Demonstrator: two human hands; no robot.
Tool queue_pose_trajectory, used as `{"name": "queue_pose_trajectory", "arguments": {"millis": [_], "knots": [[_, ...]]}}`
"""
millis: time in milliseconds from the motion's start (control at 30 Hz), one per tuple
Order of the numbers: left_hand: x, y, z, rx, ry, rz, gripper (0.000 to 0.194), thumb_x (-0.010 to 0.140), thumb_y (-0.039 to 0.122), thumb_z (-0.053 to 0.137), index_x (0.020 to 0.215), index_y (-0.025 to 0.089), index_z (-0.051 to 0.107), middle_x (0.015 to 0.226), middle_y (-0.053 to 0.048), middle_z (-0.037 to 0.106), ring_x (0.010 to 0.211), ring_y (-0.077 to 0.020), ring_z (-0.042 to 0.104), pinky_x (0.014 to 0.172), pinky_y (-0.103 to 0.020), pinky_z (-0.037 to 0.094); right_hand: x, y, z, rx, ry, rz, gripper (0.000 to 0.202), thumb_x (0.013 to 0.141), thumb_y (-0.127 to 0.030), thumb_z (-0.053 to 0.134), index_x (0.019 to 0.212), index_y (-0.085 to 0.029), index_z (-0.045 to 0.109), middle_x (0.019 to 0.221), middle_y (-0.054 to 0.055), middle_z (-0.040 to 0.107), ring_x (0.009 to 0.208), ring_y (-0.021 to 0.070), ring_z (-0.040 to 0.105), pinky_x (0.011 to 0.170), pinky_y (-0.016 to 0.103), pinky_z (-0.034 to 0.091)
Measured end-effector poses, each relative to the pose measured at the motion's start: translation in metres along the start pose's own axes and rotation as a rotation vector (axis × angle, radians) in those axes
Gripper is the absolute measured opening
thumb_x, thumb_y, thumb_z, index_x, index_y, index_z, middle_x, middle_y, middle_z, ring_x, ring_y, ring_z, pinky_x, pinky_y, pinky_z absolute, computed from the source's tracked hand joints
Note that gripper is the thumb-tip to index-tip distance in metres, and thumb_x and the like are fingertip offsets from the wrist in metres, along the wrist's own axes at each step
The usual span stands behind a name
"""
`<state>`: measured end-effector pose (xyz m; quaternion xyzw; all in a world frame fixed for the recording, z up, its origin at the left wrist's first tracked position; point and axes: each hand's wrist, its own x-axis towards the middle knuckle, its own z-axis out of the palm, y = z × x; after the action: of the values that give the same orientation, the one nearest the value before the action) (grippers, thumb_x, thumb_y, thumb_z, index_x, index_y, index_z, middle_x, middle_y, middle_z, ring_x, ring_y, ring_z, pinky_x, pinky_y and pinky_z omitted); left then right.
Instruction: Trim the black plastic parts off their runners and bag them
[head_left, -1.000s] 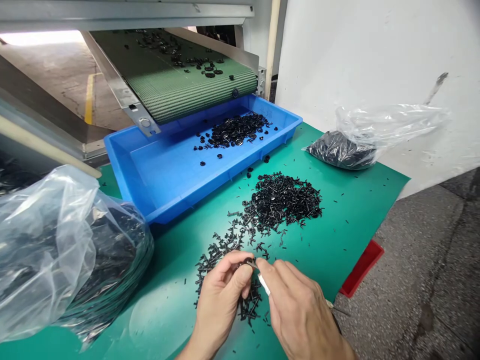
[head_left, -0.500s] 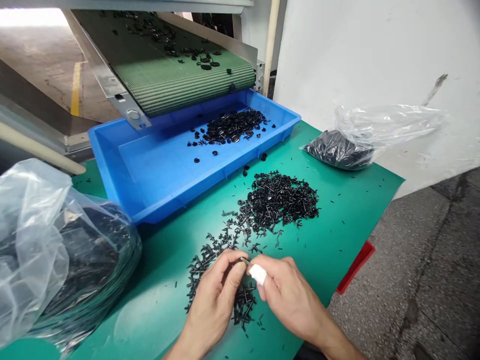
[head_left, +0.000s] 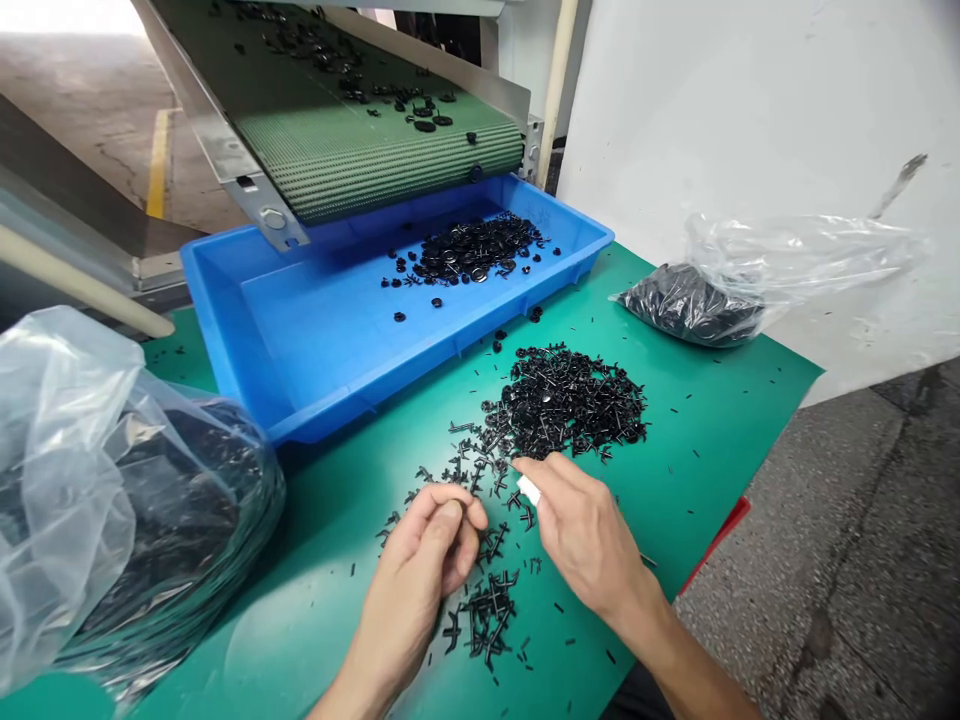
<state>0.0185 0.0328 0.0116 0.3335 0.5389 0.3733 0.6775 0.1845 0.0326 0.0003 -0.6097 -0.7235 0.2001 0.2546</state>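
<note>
My left hand (head_left: pixel 424 565) is low in the middle, thumb and fingers curled together; whatever they hold is hidden. To its right, my right hand (head_left: pixel 589 530) is closed, its fingertips over scattered black plastic pieces. A small white wrapping (head_left: pixel 529 490) shows at its fingers. A thin rod-like end (head_left: pixel 648 560) shows beside the right wrist; I cannot make out what it belongs to. Between and below the hands lies a small heap of black branched plastic pieces (head_left: pixel 491 615). Beyond them spreads a larger pile of black plastic parts (head_left: pixel 574 400).
A blue tray (head_left: pixel 352 405) holding round black parts stands under a green conveyor belt (head_left: pixel 360 150). Plastic bags of black parts sit at left (head_left: pixel 187 500) and right (head_left: pixel 690 305). A red edge (head_left: pixel 716 545) shows beside the green tabletop (head_left: pixel 735 420).
My hands, together before, have moved apart. The right has moved up and right, the left slightly left. The camera view has shifted a little.
</note>
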Motion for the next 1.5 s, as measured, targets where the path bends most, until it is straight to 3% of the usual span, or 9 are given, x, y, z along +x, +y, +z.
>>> {"name": "queue_pose_trajectory", "arguments": {"millis": [167,333,433,533,700,867,967,1100,1500], "knots": [[-0.001,-0.002,-0.002,-0.138,-0.003,-0.008,0.015,0.088,0.031,0.057,0.093,0.019,0.063,0.078,0.0,0.058,0.055,-0.0097,0.034,0.047,-0.022,0.023,0.009,-0.014,0.007,-0.204,-0.014,-0.014,0.036,0.09,-0.007,0.039,0.119,-0.014,0.059,0.093,0.008,0.062,0.078,0.0183,0.061,0.066,0.029,0.048],[-0.001,-0.003,-0.002,-0.072,-0.041,-0.018,0.024,0.089,0.041,0.056,0.091,0.018,0.064,0.063,0.004,0.05,0.051,-0.0082,0.03,0.047,-0.021,0.023,0.021,-0.025,0.008,-0.373,-0.133,0.049,0.026,0.089,-0.007,0.045,0.103,-0.017,0.064,0.088,0.006,0.061,0.068,0.016,0.06,0.056,0.026,0.041],[0.0,-0.004,-0.003,-0.002,-0.027,-0.009,0.028,0.089,0.045,0.056,0.09,0.018,0.063,0.061,0.005,0.049,0.05,-0.0076,0.031,0.047,-0.021,0.023,0.016,-0.023,0.005,-0.282,-0.1,0.043,0.029,0.087,-0.006,0.044,0.104,-0.018,0.064,0.088,0.005,0.06,0.07,0.0151,0.059,0.059,0.025,0.041],[0.0,-0.006,-0.004,0.004,-0.031,0.001,0.027,0.088,0.045,0.059,0.095,0.019,0.063,0.067,0.003,0.055,0.05,-0.0072,0.034,0.047,-0.021,0.024,0.004,-0.025,-0.003,-0.049,-0.042,-0.019,0.032,0.09,-0.009,0.039,0.108,-0.02,0.063,0.089,0.003,0.059,0.074,0.0147,0.058,0.065,0.025,0.043],[-0.002,-0.007,-0.003,-0.12,-0.144,0.014,0.027,0.087,0.039,0.063,0.074,0.015,0.063,0.058,0.004,0.049,0.05,-0.006,0.03,0.048,-0.02,0.024,-0.013,-0.037,-0.016,0.157,-0.086,-0.093,0.038,0.089,-0.008,0.035,0.114,-0.022,0.061,0.091,0.004,0.057,0.075,0.0159,0.057,0.067,0.029,0.047],[-0.002,-0.009,-0.001,-0.224,-0.09,-0.029,0.024,0.083,0.033,0.07,0.098,0.015,0.07,0.076,-0.002,0.061,0.054,-0.0057,0.035,0.049,-0.018,0.027,-0.027,-0.033,-0.014,0.012,0.011,-0.105,0.047,0.089,-0.004,0.031,0.129,-0.015,0.051,0.095,0.008,0.061,0.08,0.0202,0.059,0.067,0.033,0.049],[-0.002,-0.012,0.001,-0.234,-0.055,-0.032,0.027,0.082,0.033,0.071,0.103,0.016,0.07,0.069,0.0,0.059,0.053,-0.0053,0.036,0.051,-0.018,0.028,-0.034,-0.03,-0.009,-0.084,0.077,-0.131,0.041,0.091,-0.005,0.032,0.123,-0.013,0.055,0.088,0.008,0.063,0.077,0.0217,0.06,0.065,0.034,0.048],[-0.003,-0.015,0.003,-0.222,-0.044,-0.015,0.027,0.082,0.034,0.071,0.102,0.017,0.07,0.059,0.004,0.053,0.05,-0.0052,0.035,0.05,-0.018,0.027,-0.037,-0.032,-0.005,-0.121,0.078,-0.124,0.034,0.092,-0.006,0.033,0.114,-0.014,0.058,0.083,0.007,0.061,0.074,0.0226,0.059,0.06,0.034,0.046],[-0.008,-0.022,-0.001,-0.064,0.017,0.057,0.029,0.079,0.04,0.072,0.099,0.02,0.069,0.061,0.005,0.05,0.051,-0.0066,0.034,0.048,-0.02,0.026,-0.038,-0.039,0.008,-0.254,0.161,-0.142,0.03,0.096,-0.01,0.034,0.116,-0.011,0.056,0.079,0.007,0.06,0.069,0.0201,0.058,0.061,0.032,0.043]]}}
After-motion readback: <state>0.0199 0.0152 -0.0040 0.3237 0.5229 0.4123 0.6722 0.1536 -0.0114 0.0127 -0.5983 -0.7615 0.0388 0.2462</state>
